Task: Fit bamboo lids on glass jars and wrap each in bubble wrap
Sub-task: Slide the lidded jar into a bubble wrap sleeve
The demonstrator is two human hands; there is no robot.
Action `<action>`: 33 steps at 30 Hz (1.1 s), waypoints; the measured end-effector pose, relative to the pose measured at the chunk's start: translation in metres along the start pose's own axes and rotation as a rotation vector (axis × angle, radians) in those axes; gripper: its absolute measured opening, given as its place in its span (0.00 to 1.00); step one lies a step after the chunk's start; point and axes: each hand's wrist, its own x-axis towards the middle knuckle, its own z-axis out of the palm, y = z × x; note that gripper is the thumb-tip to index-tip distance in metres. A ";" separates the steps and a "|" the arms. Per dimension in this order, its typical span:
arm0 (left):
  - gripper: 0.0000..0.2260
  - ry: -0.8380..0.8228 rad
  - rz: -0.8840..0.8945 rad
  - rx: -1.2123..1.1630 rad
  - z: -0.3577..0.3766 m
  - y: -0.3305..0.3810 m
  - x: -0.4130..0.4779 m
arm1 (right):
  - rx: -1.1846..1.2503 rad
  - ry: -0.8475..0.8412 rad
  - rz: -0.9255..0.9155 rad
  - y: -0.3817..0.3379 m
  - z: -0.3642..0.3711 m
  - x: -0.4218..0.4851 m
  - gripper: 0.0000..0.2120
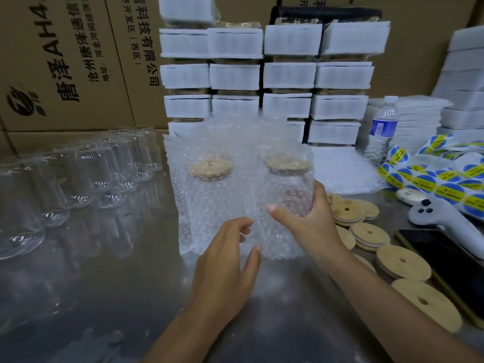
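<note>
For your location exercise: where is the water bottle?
Head view, right side: the water bottle stands beside the stacked white packs, behind the stickers.

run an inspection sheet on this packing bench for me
surface: shiny steel table, reflective.
job's things: left wrapped jar and right wrapped jar, bamboo-lidded glass in clear bubble wrap, upright; bare clear glass jars in rows at left; round bamboo lids with centre holes loose at right.
clutter: plastic water bottle, blue-and-yellow sticker strips, grey handheld controller, black phone, at right.
grippers: right hand grips the right wrapped jar; left hand at the wrap's lower edge, grip unclear.
cables: nothing seen.
surroundings: brown printed cardboard cartons, stacked white foam-wrapped packs behind.
</note>
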 end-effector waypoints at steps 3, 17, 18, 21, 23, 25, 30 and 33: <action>0.15 -0.015 -0.022 -0.029 0.001 -0.001 -0.001 | -0.020 0.024 -0.007 0.003 0.008 0.003 0.38; 0.14 -0.083 -0.081 -0.072 0.000 -0.003 -0.001 | -0.055 0.105 -0.099 0.006 0.026 -0.003 0.44; 0.14 -0.088 -0.087 -0.080 0.001 -0.003 -0.001 | -0.055 0.093 -0.110 0.005 0.025 -0.004 0.42; 0.13 -0.108 -0.095 -0.091 0.002 -0.004 -0.001 | -0.067 0.032 -0.118 0.005 0.019 -0.006 0.37; 0.13 -0.112 -0.106 -0.099 0.002 -0.006 -0.003 | -0.093 -0.008 -0.118 0.006 0.017 -0.009 0.36; 0.12 -0.115 -0.122 -0.114 0.001 -0.007 -0.003 | -0.111 -0.014 -0.134 0.008 0.016 -0.010 0.42; 0.11 -0.089 -0.142 -0.151 0.001 -0.007 -0.002 | -0.158 0.089 -0.241 0.001 0.013 -0.013 0.47; 0.10 -0.030 -0.134 -0.184 0.000 -0.005 -0.001 | -0.263 0.152 -0.346 0.001 0.012 -0.020 0.46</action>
